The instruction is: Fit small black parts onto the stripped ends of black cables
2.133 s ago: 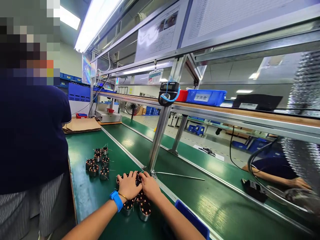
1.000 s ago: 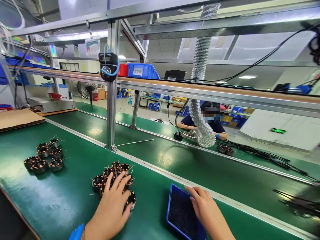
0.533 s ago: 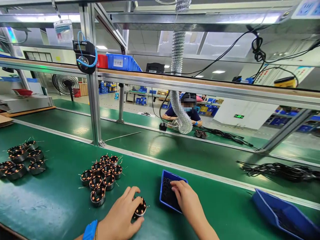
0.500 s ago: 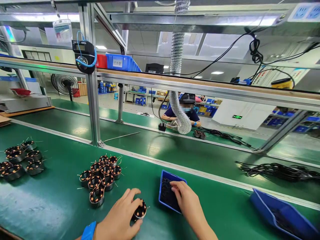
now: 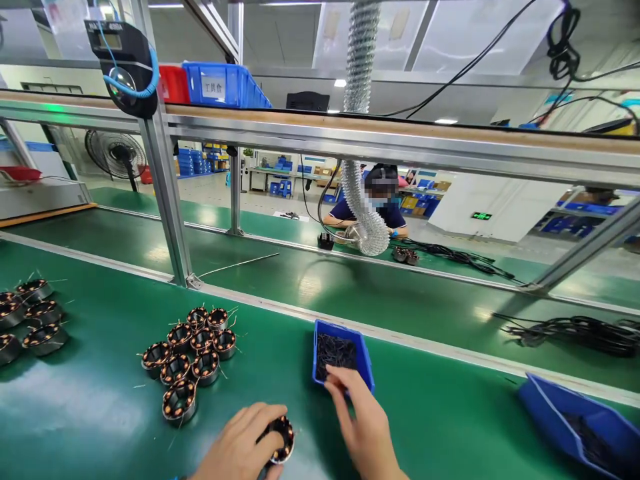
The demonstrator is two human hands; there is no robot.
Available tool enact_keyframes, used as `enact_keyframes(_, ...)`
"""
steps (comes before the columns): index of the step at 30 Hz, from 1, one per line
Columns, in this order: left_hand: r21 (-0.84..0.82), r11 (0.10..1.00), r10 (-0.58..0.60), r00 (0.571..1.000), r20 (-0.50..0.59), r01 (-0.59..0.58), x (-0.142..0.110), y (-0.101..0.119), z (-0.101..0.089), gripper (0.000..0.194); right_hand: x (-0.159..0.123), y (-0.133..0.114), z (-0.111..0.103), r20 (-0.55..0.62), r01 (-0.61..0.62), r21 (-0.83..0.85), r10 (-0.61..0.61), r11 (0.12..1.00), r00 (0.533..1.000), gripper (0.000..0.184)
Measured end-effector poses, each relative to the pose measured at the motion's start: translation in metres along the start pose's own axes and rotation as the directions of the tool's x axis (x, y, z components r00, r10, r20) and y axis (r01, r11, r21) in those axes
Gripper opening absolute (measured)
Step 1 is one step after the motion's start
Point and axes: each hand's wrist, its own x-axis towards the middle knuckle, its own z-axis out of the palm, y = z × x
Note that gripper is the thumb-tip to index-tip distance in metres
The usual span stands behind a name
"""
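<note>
My left hand [image 5: 240, 441] is closed around a motor stator [image 5: 287, 441], a dark ring with copper windings, near the table's front edge. Its fingers cover part of the ring. My right hand [image 5: 363, 423] is at the near end of a small blue bin [image 5: 366, 360], thumb and forefinger pinched together. Whatever sits between those fingertips is too small to make out. Short thin black pieces [image 5: 336, 350], like cut tubing, fill the bin. Left of my hands stands a cluster of several similar stators [image 5: 204, 340] with thin wire ends sticking out.
More stators [image 5: 45, 338] stand at the far left. A second blue bin [image 5: 555, 407] with black pieces lies at right, below coiled black cables [image 5: 585, 335]. A metal post [image 5: 163, 193] rises from the bench. Across it, a person [image 5: 385, 207] sits behind a silver hose [image 5: 361, 67].
My right hand has drawn back from over the bin's contents to its near edge, fingers pinched. My left hand has closed further around the stator. The camera view has shifted.
</note>
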Motion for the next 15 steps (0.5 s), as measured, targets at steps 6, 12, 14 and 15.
enact_keyframes(6,0.041,0.999,0.022,1.000,0.017,-0.023,-0.002,-0.003,0.007,0.009,-0.025,-0.018,-0.002,0.278,-0.142,0.275,0.062,0.951,0.958,0.027)
enact_keyframes(12,0.026,1.000,0.011,0.999,0.040,-0.012,0.001,0.001,0.003,0.009,-0.025,-0.019,-0.001,0.311,-0.198,0.278,0.107,0.940,0.944,0.022)
enact_keyframes(14,0.036,0.999,0.017,1.000,0.019,-0.017,0.000,0.001,0.005,0.009,-0.023,-0.021,-0.001,0.323,-0.212,0.277,0.117,0.937,0.939,0.020)
enact_keyframes(15,0.041,0.999,0.020,1.000,0.004,-0.020,0.000,0.001,0.005,0.008,-0.023,-0.022,-0.001,0.330,-0.219,0.278,0.122,0.935,0.936,0.019)
